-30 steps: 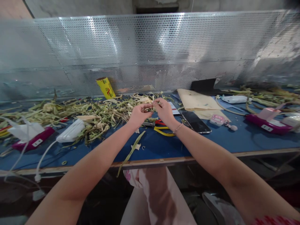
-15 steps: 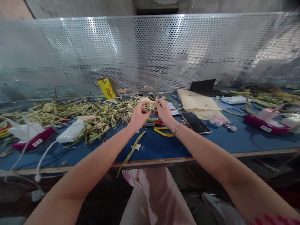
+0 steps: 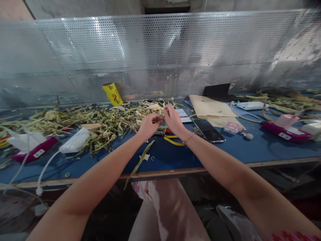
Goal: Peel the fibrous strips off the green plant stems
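My left hand (image 3: pixel 149 125) and my right hand (image 3: pixel 172 117) meet over the near right end of a heap of dried greenish plant stems and scraps (image 3: pixel 110 122). The fingers of both are drawn together in a pinch. Whatever lies between them is too small and covered to make out. Just below my right hand are yellow-and-red-handled pliers (image 3: pixel 174 142), partly hidden by that hand. A long green plant strip (image 3: pixel 140 161) hangs over the table's front edge, with a pale scrap beside it.
A phone (image 3: pixel 209 130), a lit screen (image 3: pixel 184 115), brown paper (image 3: pixel 209 107) and a pink case (image 3: pixel 232 128) lie to the right. Purple power strips (image 3: pixel 286 132) sit at both sides. A white power bank (image 3: pixel 75 140) and yellow tube (image 3: pixel 112 94) stand left. Perforated metal (image 3: pixel 155 50) rises behind.
My left hand has closed its fingers and moved slightly nearer my right hand. My right hand's fingertips have lifted a little. The things on the table stay put.
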### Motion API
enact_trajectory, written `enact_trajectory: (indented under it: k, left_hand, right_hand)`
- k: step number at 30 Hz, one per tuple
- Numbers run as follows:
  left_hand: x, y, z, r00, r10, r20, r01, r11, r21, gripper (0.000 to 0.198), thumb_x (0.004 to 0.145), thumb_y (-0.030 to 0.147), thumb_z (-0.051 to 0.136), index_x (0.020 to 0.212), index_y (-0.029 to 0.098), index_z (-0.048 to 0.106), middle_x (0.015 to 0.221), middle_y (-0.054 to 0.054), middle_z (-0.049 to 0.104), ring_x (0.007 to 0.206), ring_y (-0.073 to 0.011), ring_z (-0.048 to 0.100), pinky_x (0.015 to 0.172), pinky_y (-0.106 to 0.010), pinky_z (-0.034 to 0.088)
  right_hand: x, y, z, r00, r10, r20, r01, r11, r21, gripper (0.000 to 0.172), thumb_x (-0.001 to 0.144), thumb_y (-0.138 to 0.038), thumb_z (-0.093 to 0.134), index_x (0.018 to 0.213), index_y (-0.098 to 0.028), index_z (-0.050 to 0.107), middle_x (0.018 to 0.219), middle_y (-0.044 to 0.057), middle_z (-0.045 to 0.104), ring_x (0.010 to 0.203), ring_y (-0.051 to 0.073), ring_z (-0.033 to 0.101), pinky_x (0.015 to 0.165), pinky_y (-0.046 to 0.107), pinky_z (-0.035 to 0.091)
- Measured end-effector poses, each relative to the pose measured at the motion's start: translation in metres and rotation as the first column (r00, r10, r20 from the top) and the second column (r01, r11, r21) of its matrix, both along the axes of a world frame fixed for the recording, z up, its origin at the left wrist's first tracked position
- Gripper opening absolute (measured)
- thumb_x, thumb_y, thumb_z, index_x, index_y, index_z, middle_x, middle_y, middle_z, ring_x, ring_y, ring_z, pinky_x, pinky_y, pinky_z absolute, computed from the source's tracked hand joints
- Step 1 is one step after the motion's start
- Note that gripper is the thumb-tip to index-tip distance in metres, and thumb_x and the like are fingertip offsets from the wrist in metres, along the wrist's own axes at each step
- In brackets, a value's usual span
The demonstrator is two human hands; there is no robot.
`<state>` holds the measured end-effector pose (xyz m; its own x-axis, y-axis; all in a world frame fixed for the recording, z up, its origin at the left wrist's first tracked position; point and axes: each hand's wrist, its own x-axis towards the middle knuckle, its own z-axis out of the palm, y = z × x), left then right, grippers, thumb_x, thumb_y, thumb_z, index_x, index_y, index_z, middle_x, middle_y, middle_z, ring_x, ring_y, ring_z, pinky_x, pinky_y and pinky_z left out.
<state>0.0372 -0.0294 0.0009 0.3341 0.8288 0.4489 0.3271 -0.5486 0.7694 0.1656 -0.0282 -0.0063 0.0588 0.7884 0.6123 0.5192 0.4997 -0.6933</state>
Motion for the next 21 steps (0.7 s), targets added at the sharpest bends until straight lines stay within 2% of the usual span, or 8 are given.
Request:
enact_trajectory:
  k: [5, 13, 21]
  left_hand:
    - [-0.0039, -0.0037, 0.0081, 0.992, 0.032, -0.124, -0.023, 0.997, 0.071, 0.009, 0.065, 0.018, 0.056, 0.069, 0.013, 0.063, 0.063, -0.002, 0.063, 0.062, -0.0115, 0.056, 0.062, -0.025, 0.046]
    - [-0.0057, -0.0033, 0.0085, 0.992, 0.004, -0.127, 0.012, 0.992, 0.127, 0.015, 0.067, 0.019, 0.055, 0.072, 0.012, 0.067, 0.068, -0.003, 0.063, 0.06, -0.0101, 0.055, 0.058, -0.022, 0.045]
    - [-0.0055, -0.0008, 0.0075, 0.994, -0.006, -0.111, 0.02, 0.992, 0.122, 0.014, 0.065, 0.02, 0.056, 0.072, 0.014, 0.068, 0.066, -0.002, 0.061, 0.058, -0.0098, 0.052, 0.057, -0.023, 0.043]
  right_hand:
    - [0.0014, 0.0015, -0.0002, 1.0, 0.011, -0.026, -0.011, 1.0, 0.011, 0.009, 0.084, -0.027, 0.036, 0.076, -0.022, 0.037, 0.056, -0.005, 0.035, 0.052, 0.012, 0.036, 0.054, 0.026, 0.025]
    - [-0.0006, 0.0028, 0.0018, 0.991, 0.03, -0.131, -0.031, 1.0, -0.005, 0.011, 0.082, -0.026, 0.04, 0.073, -0.021, 0.039, 0.052, -0.006, 0.028, 0.048, 0.01, 0.028, 0.05, 0.025, 0.022]
    - [0.0001, 0.0079, -0.0013, 0.97, 0.066, -0.232, -0.073, 0.997, -0.021, 0.012, 0.082, -0.027, 0.041, 0.071, -0.022, 0.039, 0.054, -0.006, 0.031, 0.049, 0.009, 0.031, 0.051, 0.025, 0.025]
